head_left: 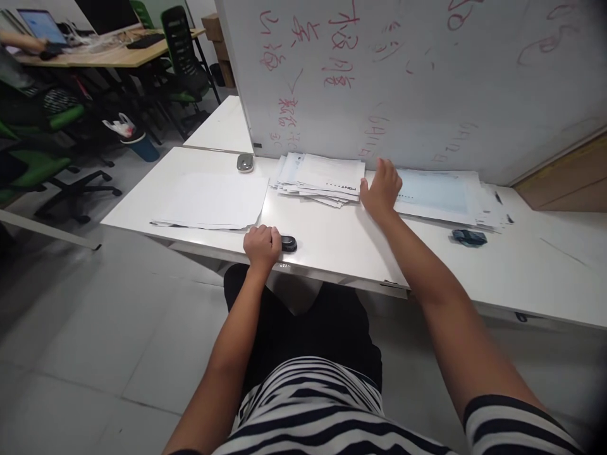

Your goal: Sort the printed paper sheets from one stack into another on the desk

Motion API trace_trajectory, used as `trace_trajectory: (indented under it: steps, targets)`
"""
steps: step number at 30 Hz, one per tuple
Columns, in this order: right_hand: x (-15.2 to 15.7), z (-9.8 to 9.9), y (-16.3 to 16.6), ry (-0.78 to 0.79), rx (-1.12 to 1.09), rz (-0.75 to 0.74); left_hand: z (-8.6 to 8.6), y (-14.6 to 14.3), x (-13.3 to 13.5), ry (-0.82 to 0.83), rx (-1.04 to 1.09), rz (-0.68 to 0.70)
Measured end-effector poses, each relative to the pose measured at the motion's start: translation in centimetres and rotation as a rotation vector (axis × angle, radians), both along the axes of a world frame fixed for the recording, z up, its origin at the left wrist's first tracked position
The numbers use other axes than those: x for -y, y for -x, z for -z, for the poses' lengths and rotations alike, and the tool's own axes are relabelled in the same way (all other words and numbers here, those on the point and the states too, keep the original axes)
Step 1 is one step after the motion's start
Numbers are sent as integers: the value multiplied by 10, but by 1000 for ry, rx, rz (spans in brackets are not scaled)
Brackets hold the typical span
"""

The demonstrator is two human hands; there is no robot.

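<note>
Near the front edge of the surface (332,234), the left hand (262,246) clenches a black stapler (289,244), its end jutting rightward. The right hand (383,188) curls beside a paper stack (327,173); whether it grips anything, I can't tell.

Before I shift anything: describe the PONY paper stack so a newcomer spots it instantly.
Find the whiteboard, then the white table along its foot. There, just left of the right hand, lies an uneven paper stack. The "PONY" print by its near edge sets it apart from the blue-tinted stack right of that hand and the plain white sheets farther left.
</note>
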State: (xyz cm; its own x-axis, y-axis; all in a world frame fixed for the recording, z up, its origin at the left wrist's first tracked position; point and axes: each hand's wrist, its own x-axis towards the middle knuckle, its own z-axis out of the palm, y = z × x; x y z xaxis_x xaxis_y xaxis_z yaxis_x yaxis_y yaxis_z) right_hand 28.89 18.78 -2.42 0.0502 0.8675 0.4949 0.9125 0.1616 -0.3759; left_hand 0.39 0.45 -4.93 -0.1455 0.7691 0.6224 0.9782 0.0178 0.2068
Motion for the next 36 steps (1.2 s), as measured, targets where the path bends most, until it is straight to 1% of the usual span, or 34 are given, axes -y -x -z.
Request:
trace_trajectory:
  steps: [2, 5, 8, 11, 15, 18, 21, 27, 32, 36]
  targets:
    - [13, 4, -20, -18, 81, 21, 0, 0, 0, -5, 5, 5]
    - [25, 16, -60, 10, 83, 87, -1, 1, 0, -15, 1, 15]
    - [34, 31, -96, 82, 86, 103, -1, 1, 0, 2, -5, 23]
    - [41, 40, -116, 182, 84, 81, -2, 1, 0, 7, -6, 26]
    - [45, 37, -120, 279, 84, 80, -2, 1, 0, 3, 9, 32]
    - [45, 31, -121, 353, 87, 34, -1, 2, 0, -5, 2, 32]
    - [45, 29, -122, 383, 95, 14, 0, 2, 0, -3, 0, 25]
    - [45, 31, -113, 301, 118, 104, -2, 1, 1, 26, 26, 26]
    - [44, 26, -107, 195, 112, 161, -1, 1, 0, 29, 38, 31]
    - [42, 23, -106, 154, 72, 215, -2, 1, 1, 11, 21, 30]
